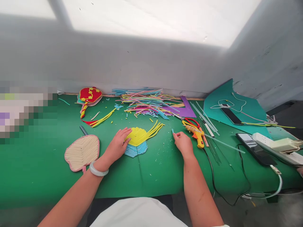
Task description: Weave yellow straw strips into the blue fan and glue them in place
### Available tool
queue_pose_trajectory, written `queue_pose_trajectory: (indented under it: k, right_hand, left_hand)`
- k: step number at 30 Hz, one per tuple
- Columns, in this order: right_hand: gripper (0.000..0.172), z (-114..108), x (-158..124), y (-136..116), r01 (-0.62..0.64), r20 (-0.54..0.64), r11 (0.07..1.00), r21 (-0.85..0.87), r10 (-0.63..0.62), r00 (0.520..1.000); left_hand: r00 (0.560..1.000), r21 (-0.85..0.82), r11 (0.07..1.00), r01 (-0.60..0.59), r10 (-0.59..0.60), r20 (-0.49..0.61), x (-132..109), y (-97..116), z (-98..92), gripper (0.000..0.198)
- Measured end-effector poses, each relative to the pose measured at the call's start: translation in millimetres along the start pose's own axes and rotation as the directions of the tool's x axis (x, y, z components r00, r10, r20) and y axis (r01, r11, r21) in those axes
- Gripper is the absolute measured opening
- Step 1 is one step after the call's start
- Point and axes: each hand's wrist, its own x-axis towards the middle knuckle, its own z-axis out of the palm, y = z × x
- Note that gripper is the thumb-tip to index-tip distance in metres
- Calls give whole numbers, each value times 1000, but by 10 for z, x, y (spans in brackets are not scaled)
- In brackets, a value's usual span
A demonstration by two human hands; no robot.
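Observation:
A half-woven piece [138, 140] of yellow strips over blue strips lies on the green table [47, 170], its loose yellow ends fanning to the upper right. My left hand [118, 145] rests flat on its left side, fingers stretched out, pressing it down. My right hand [182, 143] is to the right of the piece, fingers pinched together on a short light-blue strip [172, 131] that sticks up from them.
A pile of coloured strips [144, 104] lies at the back. A yellow glue gun [196, 134], red-handled scissors [189, 121] and thin sticks sit right of my hand. A beige woven fan [81, 153], a red one [90, 96], two phones and a power strip [274, 145] are about.

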Motion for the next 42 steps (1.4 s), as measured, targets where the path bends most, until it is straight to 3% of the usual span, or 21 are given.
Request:
queue_pose_trajectory:
  k: [4, 7, 12, 13, 14, 16, 17, 18, 20, 24, 29, 37, 42]
  right_hand:
    - [28, -33, -26, -17, 13, -144, 1000, 22, -10, 990]
    - [28, -30, -56, -81, 117, -228, 992, 48, -103, 968]
    - [40, 89, -238, -338, 410, -240, 911, 43, -389, 890]
    - [41, 131, -305, -411, 504, -208, 863, 30, -488, 848]
    - [44, 178, -379, -486, 626, -156, 780, 4, -618, 771]
    - [52, 281, -532, -624, 817, -5, 574, -60, -818, 575]
    - [55, 333, -601, -679, 873, 77, 482, -77, -870, 487]
    - [58, 382, -661, -721, 904, 144, 419, -84, -893, 427]
    - [64, 466, -741, -759, 927, 242, 367, -81, -895, 375]
    - [71, 547, -766, -725, 912, 341, 406, -59, -851, 400]
    - [73, 546, -750, -716, 901, 382, 430, -52, -825, 416]
    - [73, 551, -784, -728, 897, 343, 438, -57, -836, 429]
    - [66, 478, -664, -898, 897, 259, 436, -69, -861, 438]
  left_hand:
    - [981, -4, 996, 93, -92, -171, -6, 85, -105, 24]
    - [955, -2, 986, 169, -164, -249, -9, 110, -199, 25]
    - [956, 12, 979, 202, -194, -221, -1, 146, -261, 41]
    - [964, 11, 982, 188, -182, -196, -6, 164, -236, 41]
    - [975, 19, 986, 166, -161, -156, -18, 186, -195, 39]
    - [993, 47, 993, 105, -103, -58, -66, 233, -79, 42]
    - [997, 122, 991, 59, -65, 49, -102, 253, -10, 50]
    - [991, 192, 981, 22, -47, 127, -142, 267, 58, 56]
    - [972, 279, 960, -36, -31, 232, -223, 275, 177, 64]
    - [960, 346, 935, -77, -24, 279, -321, 244, 295, 69]
    - [954, 368, 926, -86, -30, 298, -324, 247, 301, 68]
    - [950, 341, 935, -100, -12, 311, -288, 253, 250, 67]
    - [964, 325, 942, -90, 0, 265, -287, 220, 264, 66]
